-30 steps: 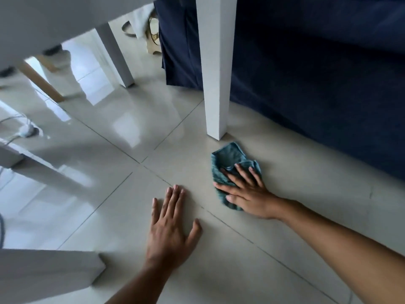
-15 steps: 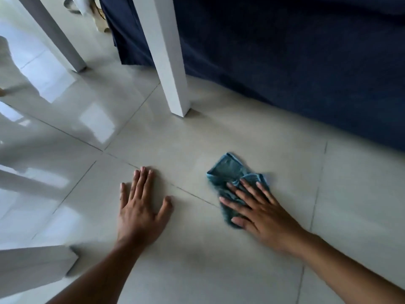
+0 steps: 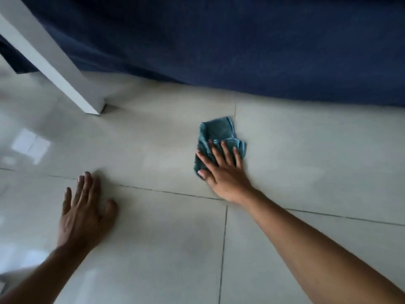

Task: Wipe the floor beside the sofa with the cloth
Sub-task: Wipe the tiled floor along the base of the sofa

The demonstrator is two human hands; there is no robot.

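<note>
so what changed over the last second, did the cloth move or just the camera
The right hand slid the cloth along the floor beside the sofa, away from the white leg. Still flat on the cloth; left hand still braced on the tiles.

Crumpled teal cloth (image 3: 219, 133) on floor (image 3: 306, 172)

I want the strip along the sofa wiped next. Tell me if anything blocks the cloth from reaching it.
Nothing visible does. The cloth under the right hand has bare floor up to the sofa; the white leg stands off to the left.
</note>
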